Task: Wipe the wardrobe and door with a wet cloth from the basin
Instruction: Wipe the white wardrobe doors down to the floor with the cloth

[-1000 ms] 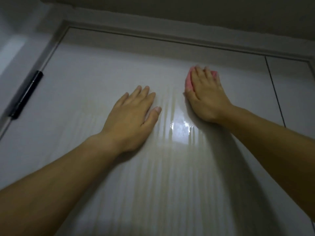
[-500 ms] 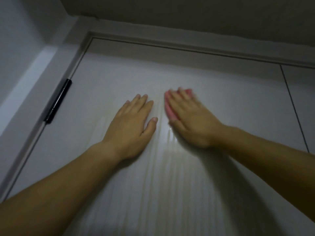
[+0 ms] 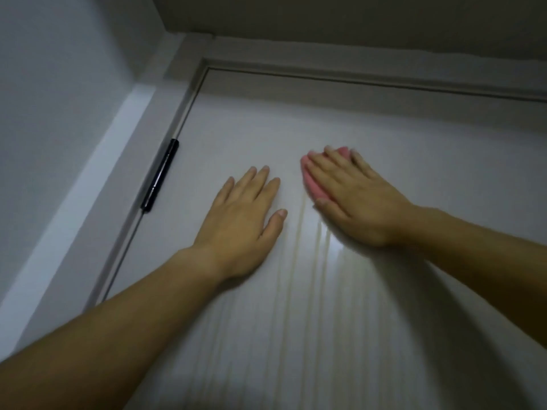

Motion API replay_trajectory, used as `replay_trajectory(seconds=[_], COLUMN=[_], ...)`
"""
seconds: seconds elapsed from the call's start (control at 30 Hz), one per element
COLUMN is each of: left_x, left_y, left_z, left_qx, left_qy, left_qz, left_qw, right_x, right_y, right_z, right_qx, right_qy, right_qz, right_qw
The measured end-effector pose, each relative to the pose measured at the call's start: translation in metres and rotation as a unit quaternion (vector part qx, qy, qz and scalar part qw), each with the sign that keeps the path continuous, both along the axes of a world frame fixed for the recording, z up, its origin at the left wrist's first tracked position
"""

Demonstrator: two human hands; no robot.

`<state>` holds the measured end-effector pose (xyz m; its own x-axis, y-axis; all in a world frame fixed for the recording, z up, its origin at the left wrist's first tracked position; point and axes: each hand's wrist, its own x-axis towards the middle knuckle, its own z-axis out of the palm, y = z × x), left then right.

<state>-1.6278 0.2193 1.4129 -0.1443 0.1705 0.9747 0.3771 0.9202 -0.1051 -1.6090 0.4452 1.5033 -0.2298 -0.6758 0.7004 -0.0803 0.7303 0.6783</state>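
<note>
A white door (image 3: 414, 149) fills the view, seen from below toward its top edge. My right hand (image 3: 355, 202) presses a pink cloth (image 3: 312, 182) flat against the door, fingers spread over it; only the cloth's left edge and top show. My left hand (image 3: 242, 220) lies flat on the door just left of it, palm down, fingers together, holding nothing. Wet streaks (image 3: 307, 276) run down the door below both hands.
A black hinge (image 3: 159, 176) sits on the door's left edge against the door frame (image 3: 355, 66). A grey wall (image 3: 59, 99) stands at the left and the ceiling (image 3: 355, 16) above.
My right hand with the cloth has slid left across the door, toward my left hand, which stayed pressed flat. The view has panned left, showing more of the hinge side.
</note>
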Motion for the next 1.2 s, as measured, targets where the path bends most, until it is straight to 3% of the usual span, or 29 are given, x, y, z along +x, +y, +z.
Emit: replay_trajectory(seconds=[0.17, 0.37, 0.57, 0.73, 0.97, 1.03, 1.13, 1.2], left_x=[-0.007, -0.013, -0.012, -0.015, -0.02, -0.022, -0.024, -0.024], left_y=[-0.036, -0.062, -0.076, -0.088, -0.098, -0.102, -0.106, -0.107], left_z=[-0.011, -0.018, -0.027, -0.058, -0.084, -0.097, -0.112, -0.115], left_qx=[0.074, 0.059, 0.061, 0.091, 0.09, 0.095, 0.105, 0.108], left_qy=[0.012, -0.022, -0.001, -0.007, -0.011, -0.008, -0.012, -0.015], left_qz=[0.011, 0.027, -0.028, -0.038, -0.031, -0.028, -0.044, -0.062], left_qw=[0.997, 0.998, 0.998, 0.995, 0.995, 0.995, 0.993, 0.992], right_x=[-0.007, -0.008, -0.016, -0.017, -0.027, -0.026, -0.026, -0.024], right_y=[-0.019, -0.061, -0.088, -0.119, -0.172, -0.184, -0.183, -0.181], right_z=[0.046, -0.016, 0.039, -0.019, 0.051, 0.023, -0.032, -0.03], right_qx=[-0.157, 0.007, -0.134, 0.063, -0.072, -0.038, 0.105, 0.12], right_qy=[-0.005, -0.017, -0.014, -0.03, -0.012, -0.025, -0.037, -0.039], right_qz=[-0.004, 0.029, 0.013, 0.038, 0.012, 0.033, 0.05, 0.054], right_qw=[0.988, 0.999, 0.991, 0.997, 0.997, 0.998, 0.993, 0.991])
